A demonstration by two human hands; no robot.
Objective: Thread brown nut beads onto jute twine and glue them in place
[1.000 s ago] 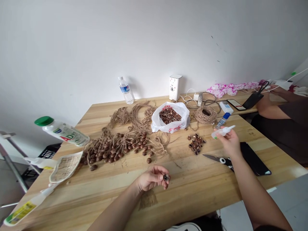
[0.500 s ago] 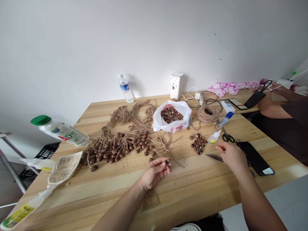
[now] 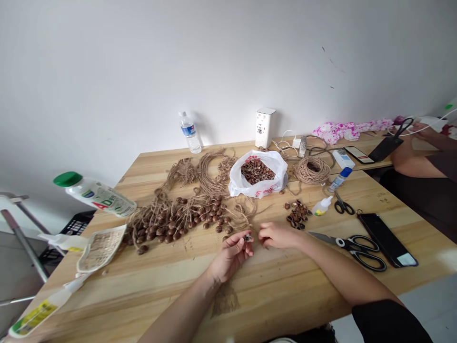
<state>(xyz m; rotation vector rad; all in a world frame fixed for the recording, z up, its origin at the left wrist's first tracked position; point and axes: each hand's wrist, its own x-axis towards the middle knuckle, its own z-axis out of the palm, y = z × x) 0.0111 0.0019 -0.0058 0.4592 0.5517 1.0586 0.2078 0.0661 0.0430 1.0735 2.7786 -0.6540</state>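
Observation:
A small dark piece of shell [image 3: 247, 237] is pinched between the thumb and fingers of my left hand [image 3: 232, 255], low over the wooden table. Just to its right is my right hand [image 3: 277, 235], its fingers drawn together; whatever they may hold is too small to make out. Brown nuts tied to twine [image 3: 171, 221] lie in a heap left of my hands. Loose shell pieces [image 3: 298, 215] sit in a small pile beyond my right hand. Behind, a white plastic bag [image 3: 238, 183] stands open, full of shell pieces.
Large scissors [image 3: 348, 243], a black phone [image 3: 383, 236] and a glue bottle [image 3: 322, 206] lie at right. Behind them is a coil of twine [image 3: 311, 169]. A white-and-green bottle [image 3: 103, 195] and a woven tray [image 3: 102, 247] are at left. Another person's arm [image 3: 414, 162] shows far right.
My right hand has moved left from over the large scissors to beside my left hand, uncovering the scissors' handles. My left hand still pinches the shell piece. The view has shifted slightly.

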